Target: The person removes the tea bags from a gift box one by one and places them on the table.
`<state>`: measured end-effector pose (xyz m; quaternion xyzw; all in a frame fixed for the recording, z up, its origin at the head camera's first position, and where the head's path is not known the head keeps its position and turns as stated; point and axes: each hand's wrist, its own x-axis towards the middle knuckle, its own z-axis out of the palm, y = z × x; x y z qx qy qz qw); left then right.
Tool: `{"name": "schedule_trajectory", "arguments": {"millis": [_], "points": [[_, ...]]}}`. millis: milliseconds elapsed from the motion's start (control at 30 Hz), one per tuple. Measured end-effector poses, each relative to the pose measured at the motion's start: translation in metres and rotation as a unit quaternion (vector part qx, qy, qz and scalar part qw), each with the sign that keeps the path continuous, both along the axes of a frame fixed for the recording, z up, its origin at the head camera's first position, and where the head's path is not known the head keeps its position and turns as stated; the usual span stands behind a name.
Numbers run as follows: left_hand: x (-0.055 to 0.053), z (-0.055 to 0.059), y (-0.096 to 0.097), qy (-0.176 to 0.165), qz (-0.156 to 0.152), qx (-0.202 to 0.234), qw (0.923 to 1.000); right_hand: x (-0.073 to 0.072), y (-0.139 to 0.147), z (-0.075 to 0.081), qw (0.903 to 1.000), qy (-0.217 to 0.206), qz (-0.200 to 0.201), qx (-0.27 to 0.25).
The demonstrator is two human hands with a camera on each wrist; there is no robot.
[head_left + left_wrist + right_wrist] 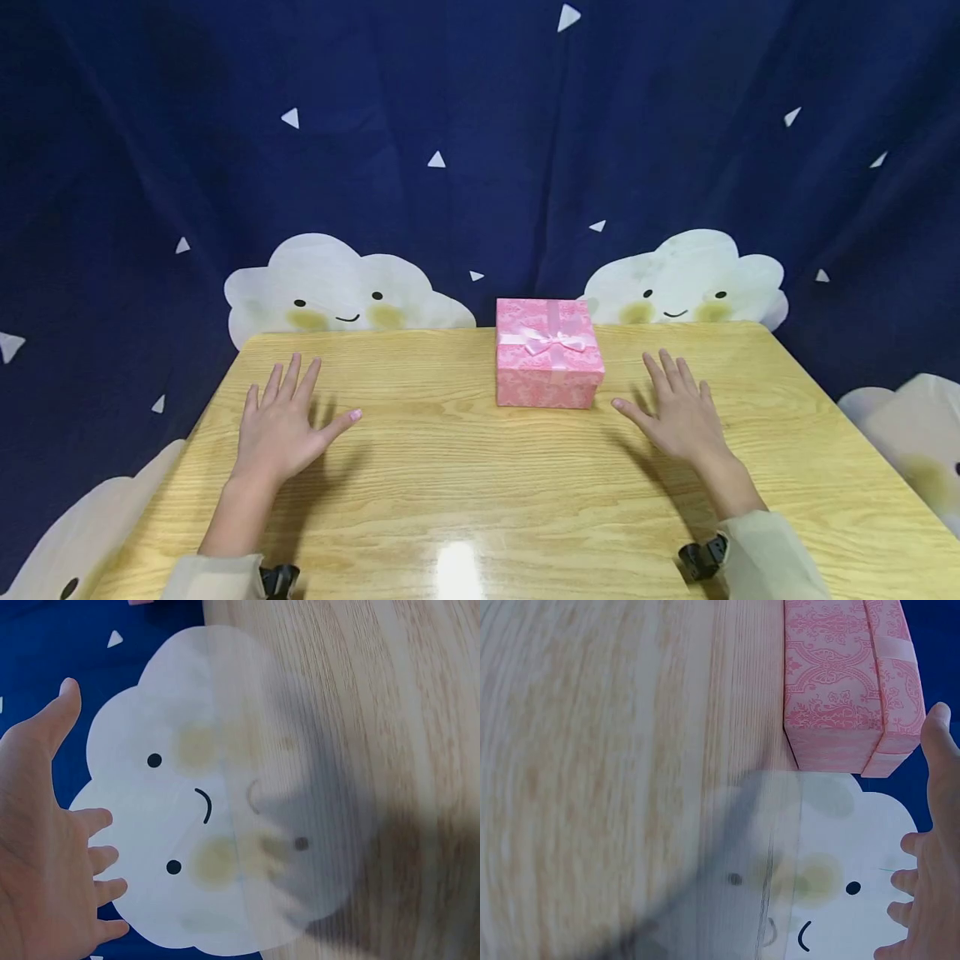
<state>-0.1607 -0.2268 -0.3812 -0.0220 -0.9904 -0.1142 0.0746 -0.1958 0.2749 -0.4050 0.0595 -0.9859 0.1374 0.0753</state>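
Observation:
A pink patterned gift box [546,388] with its lid on and a pale ribbon bow [553,341] on top stands near the table's back edge, right of the middle. My left hand [281,431] hovers over the left side of the table, fingers spread, holding nothing. Over the right side, my right hand [681,414] is likewise spread and holds nothing; its thumb points toward the box, a little apart from it. In the right wrist view the box [832,690] appears beside the right hand [934,862]. The left wrist view shows the left hand [45,847] with no object near it.
The light wooden table [450,467] has a glare spot near its front edge. Behind it hangs a dark blue curtain [480,125] with white triangles and smiling clouds [337,287]. A small black device [702,557] sits at the right wrist.

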Motion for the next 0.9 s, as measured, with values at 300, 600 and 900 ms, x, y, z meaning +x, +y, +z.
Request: {"name": "schedule_trajectory", "arguments": {"millis": [300,600,900], "points": [[0.006,0.001,-0.003,-0.011,0.01,0.008,0.9999,-0.004,-0.005,0.004,0.9999,-0.002,0.011,0.002],[0.009,0.002,-0.007,-0.013,0.015,0.004,0.9998,-0.005,-0.01,0.006,0.9998,-0.006,0.016,-0.003],[0.004,0.013,0.001,-0.021,0.002,-0.004,0.9998,-0.004,-0.007,0.009,0.9998,-0.005,0.013,-0.015]]}}
